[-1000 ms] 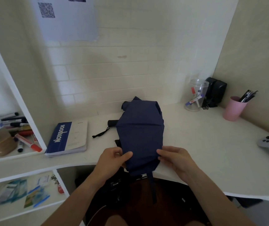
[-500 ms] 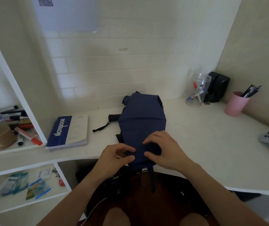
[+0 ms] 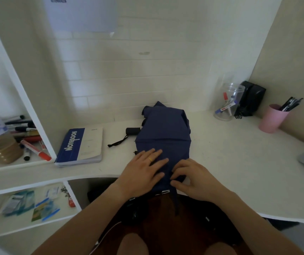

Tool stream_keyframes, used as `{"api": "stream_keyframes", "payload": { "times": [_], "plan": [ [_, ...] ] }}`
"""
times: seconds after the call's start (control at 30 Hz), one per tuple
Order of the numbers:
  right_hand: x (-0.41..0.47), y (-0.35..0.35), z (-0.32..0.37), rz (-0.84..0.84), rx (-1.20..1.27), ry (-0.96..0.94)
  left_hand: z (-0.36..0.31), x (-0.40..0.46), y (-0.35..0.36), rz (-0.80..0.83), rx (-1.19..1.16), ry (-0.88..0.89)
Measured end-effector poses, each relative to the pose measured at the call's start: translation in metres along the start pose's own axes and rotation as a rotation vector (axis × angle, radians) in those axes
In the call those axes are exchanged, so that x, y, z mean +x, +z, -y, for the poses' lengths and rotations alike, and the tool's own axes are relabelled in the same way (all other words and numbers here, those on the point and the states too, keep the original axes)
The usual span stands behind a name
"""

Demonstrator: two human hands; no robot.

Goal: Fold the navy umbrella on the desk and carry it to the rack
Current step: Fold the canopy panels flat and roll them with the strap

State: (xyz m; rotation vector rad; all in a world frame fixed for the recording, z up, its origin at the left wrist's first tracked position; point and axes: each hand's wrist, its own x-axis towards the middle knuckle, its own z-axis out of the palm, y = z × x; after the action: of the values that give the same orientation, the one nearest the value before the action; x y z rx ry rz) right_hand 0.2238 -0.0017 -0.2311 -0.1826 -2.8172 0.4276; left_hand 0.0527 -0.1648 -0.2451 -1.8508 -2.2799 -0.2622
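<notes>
Nearby, notebook point(image 3: 82, 144) left of umbrella point(image 3: 163, 133)

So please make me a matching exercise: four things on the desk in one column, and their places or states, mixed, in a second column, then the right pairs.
Things:
1. navy umbrella
2. notebook
3. pink cup
4. clear jar

Places or states:
A. holds dark pens, at the far right by the wall
B. lies flat under both hands at the desk's front edge
C. lies closed, left of the umbrella
D. holds markers, beside a black box

Pairs: 1-B, 2-C, 3-A, 4-D
</notes>
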Motion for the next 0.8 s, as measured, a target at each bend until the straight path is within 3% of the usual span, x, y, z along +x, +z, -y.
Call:
{"api": "stream_keyframes", "payload": {
  "times": [0.07, 0.13, 0.3, 0.57, 0.63, 0.73, 0.8],
  "plan": [
    [0.01, -0.001, 0.0, -0.123, 0.006, 0.001, 0.004, -0.001, 0.011, 0.134, 0.001, -0.009],
    [0.022, 0.004, -0.004, -0.148, -0.049, 0.013, 0.003, -0.003, 0.017, 0.147, -0.002, -0.017],
    [0.017, 0.023, -0.028, 0.279, -0.221, 0.097, 0.009, -0.013, 0.02, 0.181, -0.006, -0.084],
    [0.009, -0.003, -0.037, 0.392, -0.192, 0.108, 0.025, -0.032, 0.015, 0.177, 0.004, -0.1],
    [0.016, -0.011, -0.036, 0.227, 0.019, 0.207, 0.025, -0.033, 0.015, 0.17, -0.007, -0.11],
    [0.052, -0.03, -0.031, -0.333, 0.313, 0.45, 0.022, -0.032, 0.014, 0.186, -0.023, -0.116],
    [0.08, -0.047, -0.025, -0.454, 0.438, 0.61, 0.021, -0.032, 0.014, 0.191, -0.025, -0.112]
  ]
}}
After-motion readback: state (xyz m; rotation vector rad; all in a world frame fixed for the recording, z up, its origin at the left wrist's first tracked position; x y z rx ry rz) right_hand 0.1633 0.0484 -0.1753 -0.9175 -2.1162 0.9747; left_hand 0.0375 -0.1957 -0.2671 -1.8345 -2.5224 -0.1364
